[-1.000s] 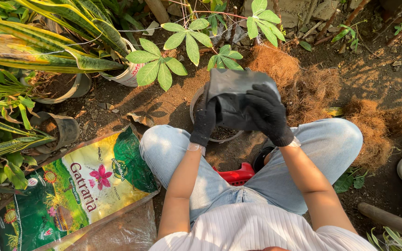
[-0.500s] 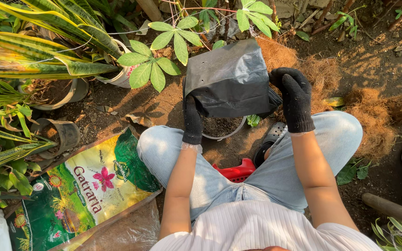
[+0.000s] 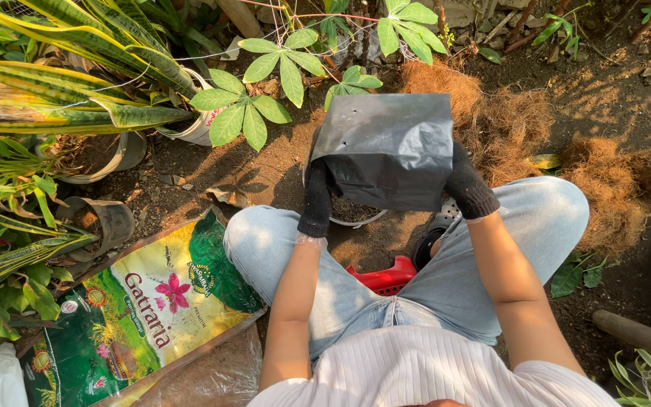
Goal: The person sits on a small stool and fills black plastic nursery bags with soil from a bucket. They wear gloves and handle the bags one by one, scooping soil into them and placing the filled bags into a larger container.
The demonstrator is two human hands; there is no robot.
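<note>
- left hand (image 3: 316, 197) and right hand (image 3: 467, 185) (both in black gloves), fingers clamped on black plastic grow bag (image 3: 386, 147)
- bag held above white pot of soil (image 3: 352, 212), between knees
- green-yellow fertilizer sack (image 3: 126, 320) lies at left on ground

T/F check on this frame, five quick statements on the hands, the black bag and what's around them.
1. Both hands wear dark gloves. True: left hand and right hand are both gloved.
2. The black plastic bag lies flat on the soil. False: it is held up between the two hands, over a pale-rimmed pot with soil in it.
3. A printed soil sack lies by the person's left knee. True.
4. The heaps of brown fibre are on the person's left. False: they lie ahead and to the right.
5. The red plastic item sits on top of the bag. False: it is low between the person's legs.
</note>
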